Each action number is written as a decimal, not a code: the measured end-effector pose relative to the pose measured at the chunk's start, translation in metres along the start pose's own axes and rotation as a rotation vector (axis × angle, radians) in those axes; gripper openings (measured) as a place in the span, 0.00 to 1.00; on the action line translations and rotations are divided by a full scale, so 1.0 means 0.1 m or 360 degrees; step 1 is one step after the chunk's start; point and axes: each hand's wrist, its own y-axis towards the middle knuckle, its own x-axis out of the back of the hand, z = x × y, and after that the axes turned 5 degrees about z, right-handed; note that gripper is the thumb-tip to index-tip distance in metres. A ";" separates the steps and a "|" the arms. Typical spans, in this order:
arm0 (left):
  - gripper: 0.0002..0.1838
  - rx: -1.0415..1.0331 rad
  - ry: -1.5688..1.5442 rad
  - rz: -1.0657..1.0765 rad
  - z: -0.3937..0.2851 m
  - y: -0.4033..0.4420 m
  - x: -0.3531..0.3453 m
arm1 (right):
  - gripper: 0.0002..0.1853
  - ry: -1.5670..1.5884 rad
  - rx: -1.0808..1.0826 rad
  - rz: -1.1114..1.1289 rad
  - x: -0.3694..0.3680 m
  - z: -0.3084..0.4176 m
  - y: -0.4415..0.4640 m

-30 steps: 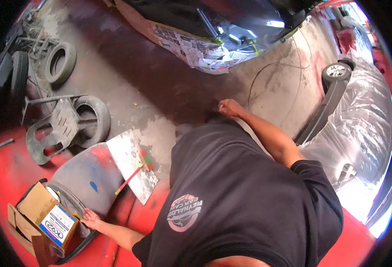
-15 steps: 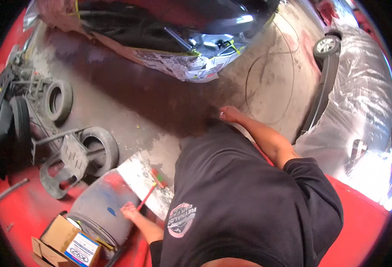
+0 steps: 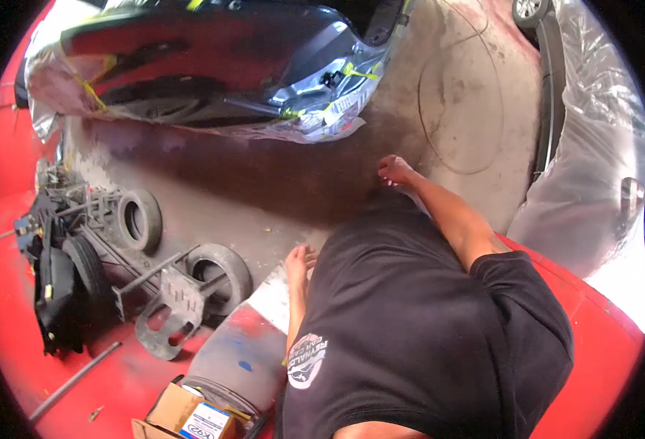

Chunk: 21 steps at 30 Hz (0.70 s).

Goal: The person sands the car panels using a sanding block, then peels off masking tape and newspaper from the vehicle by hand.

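Observation:
My left hand is beside the front of my black shirt, over the bare floor. Its fingers are loosely bent and apart, and I see nothing in them. Farther forward, my right hand is out over the floor with its fingers curled in. Whether anything small is inside them I cannot make out. Ahead is a dark, glossy car body, edged with masking paper, plastic and yellow tape. Neither hand touches it.
On the left are loose tyres, a metal stand and a metal bar. A grey drum and a cardboard box sit lower left. A plastic-covered car is at right; a hose loops on the floor.
My left hand has moved forward and right, away from the drum; the red stick with a yellow tip by it is out of sight. More of the masked car shows as my view has turned.

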 end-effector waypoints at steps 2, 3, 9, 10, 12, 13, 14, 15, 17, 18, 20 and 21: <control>0.17 0.0040 0.0168 -0.0038 -0.07 0.08 0.03 | 0.11 -0.0034 -0.0068 -0.0031 0.22 -0.06 0.08; 0.17 0.0061 0.0248 -0.0055 -0.13 0.09 0.01 | 0.10 -0.0054 -0.0107 -0.0046 0.34 -0.13 0.11; 0.17 0.0243 0.0256 -0.0156 -0.29 0.37 -0.38 | 0.11 -0.0448 0.0048 -0.0070 1.01 -0.14 -0.13; 0.17 0.0251 0.0248 -0.0138 -0.32 0.43 -0.51 | 0.11 -0.0513 0.0084 -0.0083 1.06 -0.14 -0.16; 0.17 0.0179 0.0395 -0.0007 -0.36 0.54 -0.70 | 0.12 -0.0606 0.0096 -0.0166 1.11 -0.46 -0.08; 0.17 0.0154 0.0563 0.0015 -0.43 0.58 -0.83 | 0.12 -0.0663 0.0109 -0.0213 1.12 -0.70 0.00; 0.17 0.0123 0.0729 0.0028 -0.53 0.60 -0.98 | 0.13 -0.0737 0.0144 -0.0266 1.14 -1.00 0.13; 0.17 0.0085 0.0889 0.0028 -0.60 0.64 -1.09 | 0.13 -0.0793 0.0172 -0.0362 1.17 -1.14 0.10; 0.16 -0.0095 0.0803 0.0080 -0.63 0.73 -1.16 | 0.14 -0.0749 -0.0030 -0.0105 1.26 -1.07 0.04; 0.16 -0.0191 0.0760 0.0103 -0.65 0.77 -1.18 | 0.14 -0.0536 -0.0019 -0.0239 1.23 -1.12 -0.01; 0.14 -0.0053 0.0637 0.0162 -0.77 0.87 -1.20 | 0.12 -0.0825 0.0096 -0.0287 1.21 -1.38 0.06; 0.13 0.0033 0.0663 0.0202 -0.79 0.95 -1.16 | 0.12 -0.0964 0.0237 -0.0312 1.20 -1.41 0.01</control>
